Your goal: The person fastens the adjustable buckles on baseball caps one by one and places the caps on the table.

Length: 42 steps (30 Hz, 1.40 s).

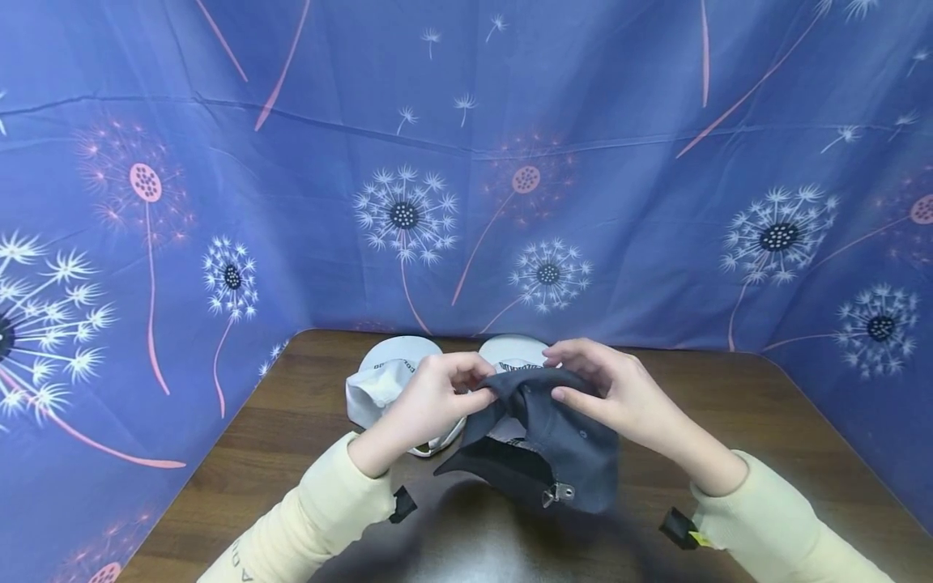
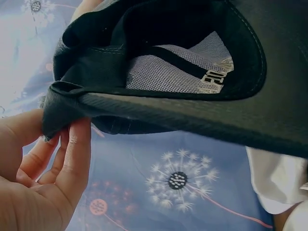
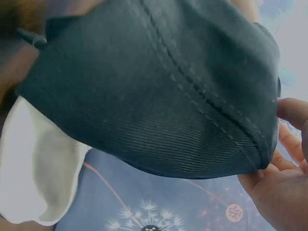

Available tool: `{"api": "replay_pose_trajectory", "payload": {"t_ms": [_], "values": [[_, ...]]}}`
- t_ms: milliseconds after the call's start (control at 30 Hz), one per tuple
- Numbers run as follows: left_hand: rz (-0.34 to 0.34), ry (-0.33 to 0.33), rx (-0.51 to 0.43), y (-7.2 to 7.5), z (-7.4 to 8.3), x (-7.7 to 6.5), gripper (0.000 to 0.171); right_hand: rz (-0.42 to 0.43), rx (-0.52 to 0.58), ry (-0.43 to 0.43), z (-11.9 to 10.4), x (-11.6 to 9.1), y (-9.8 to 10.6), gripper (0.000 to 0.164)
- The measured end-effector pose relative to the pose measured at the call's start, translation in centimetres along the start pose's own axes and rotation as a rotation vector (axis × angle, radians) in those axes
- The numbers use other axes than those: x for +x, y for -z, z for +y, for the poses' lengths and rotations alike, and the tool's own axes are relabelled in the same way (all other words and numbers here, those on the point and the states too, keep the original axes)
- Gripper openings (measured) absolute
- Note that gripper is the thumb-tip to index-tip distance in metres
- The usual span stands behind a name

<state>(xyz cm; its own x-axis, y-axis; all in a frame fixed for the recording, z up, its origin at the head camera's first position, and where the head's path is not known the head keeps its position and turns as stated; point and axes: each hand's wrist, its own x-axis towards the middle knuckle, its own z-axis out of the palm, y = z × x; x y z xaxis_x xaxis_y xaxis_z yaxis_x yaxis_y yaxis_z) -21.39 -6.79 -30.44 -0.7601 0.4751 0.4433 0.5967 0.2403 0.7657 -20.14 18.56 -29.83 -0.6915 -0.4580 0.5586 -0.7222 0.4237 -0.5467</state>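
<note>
A dark grey baseball cap (image 1: 583, 441) hangs above the table between my hands, its opening partly towards me and a metal strap buckle (image 1: 560, 493) low on the near side. My left hand (image 1: 430, 405) pinches the cap's folded edge between thumb and fingers. On the other side my right hand (image 1: 628, 393) grips the crown, thumb on the near face and fingers beyond. Pale mesh lining (image 2: 168, 72) with the back of stitched lettering shows inside the cap in the left wrist view. The right wrist view shows the crown's stitched seam (image 3: 192, 94).
Behind the grey cap, a white cap (image 1: 368, 389) lies on the left of the brown wooden table (image 1: 277, 453). Beside it a second white brim (image 1: 513, 346) shows, mostly hidden. A blue dandelion-print cloth (image 1: 466, 243) hangs round the table's back and sides.
</note>
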Motion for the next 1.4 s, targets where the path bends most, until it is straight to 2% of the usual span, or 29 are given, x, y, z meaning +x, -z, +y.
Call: {"api": "replay_pose_trajectory", "payload": {"t_ms": [167,367,533,633,800,900,1033,1167,1400], "values": [[0.022,0.027,0.016,0.5,-0.9,-0.3,0.007,-0.004,-0.008,0.016,0.4,-0.5,-0.3,0.047],[0.042,0.122,-0.022,1.3,-2.1,-0.4,0.007,0.033,-0.078,0.044,1.2,-1.5,-0.6,0.056],[0.044,0.186,-0.058,1.8,-2.8,-0.4,0.006,0.082,-0.101,0.117,1.7,-2.4,-0.9,0.060],[0.057,0.203,-0.068,2.0,-3.3,-0.3,0.007,0.116,-0.112,0.156,1.7,-2.9,-1.3,0.062],[0.091,0.228,-0.078,2.3,-4.0,-0.1,0.007,0.159,-0.110,0.207,0.5,-3.1,-1.6,0.062],[0.095,0.254,-0.116,2.4,-4.4,0.0,0.008,0.160,-0.104,0.215,0.2,-3.4,-1.8,0.062],[0.101,0.266,-0.161,2.6,-5.0,0.0,0.010,0.147,-0.118,0.222,1.6,-3.9,-2.3,0.064],[0.120,0.269,-0.177,2.7,-5.6,0.2,0.012,0.154,-0.137,0.265,3.4,-4.3,-3.0,0.058],[0.137,0.304,-0.233,2.8,-6.5,0.4,0.016,0.219,-0.188,0.363,3.8,-3.9,-4.3,0.050]]}}
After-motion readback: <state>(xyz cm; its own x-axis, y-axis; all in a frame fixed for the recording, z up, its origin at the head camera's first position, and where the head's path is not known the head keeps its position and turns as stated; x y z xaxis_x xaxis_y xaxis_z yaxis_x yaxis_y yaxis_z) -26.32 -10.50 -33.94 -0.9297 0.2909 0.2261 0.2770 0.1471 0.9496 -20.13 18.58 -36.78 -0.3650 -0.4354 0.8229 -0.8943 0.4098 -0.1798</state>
